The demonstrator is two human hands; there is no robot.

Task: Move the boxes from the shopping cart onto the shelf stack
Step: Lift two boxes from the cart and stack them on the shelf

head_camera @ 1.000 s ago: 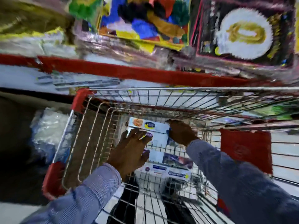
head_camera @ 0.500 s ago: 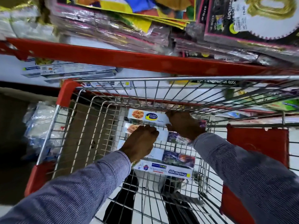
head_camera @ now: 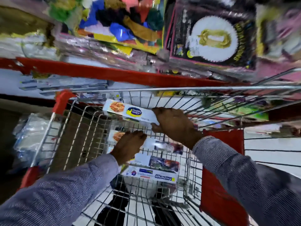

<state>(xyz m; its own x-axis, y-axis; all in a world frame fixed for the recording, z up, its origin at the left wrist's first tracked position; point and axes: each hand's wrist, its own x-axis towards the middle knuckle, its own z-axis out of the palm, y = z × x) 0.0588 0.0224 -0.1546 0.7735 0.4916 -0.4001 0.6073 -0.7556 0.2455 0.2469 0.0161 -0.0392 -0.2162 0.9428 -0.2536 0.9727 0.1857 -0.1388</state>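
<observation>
Inside the wire shopping cart (head_camera: 48,128) my right hand (head_camera: 174,124) grips one end of a long white box (head_camera: 128,111) with a food photo and a blue-yellow logo, held up near the cart's far rim. Lower down, my left hand (head_camera: 128,147) rests curled on another white box (head_camera: 114,136) of the same kind; whether it grips it is unclear. Below them lie more boxes, the nearest a white Freshwrapp box (head_camera: 151,175). On the shelf (head_camera: 97,75) behind the cart, at left, sits a stack of similar flat boxes (head_camera: 65,84).
A red shelf edge runs across above the cart. Over it lie wrapped party goods: coloured balloon packs (head_camera: 123,28) and a black pack with a gold zero balloon (head_camera: 213,39). Clear plastic bags (head_camera: 31,137) sit left of the cart. The cart has a red flap (head_camera: 223,168) at right.
My right hand has lifted the top box up out of the pile toward the cart's far rim. My left hand stays low on the boxes. The view has tilted upward.
</observation>
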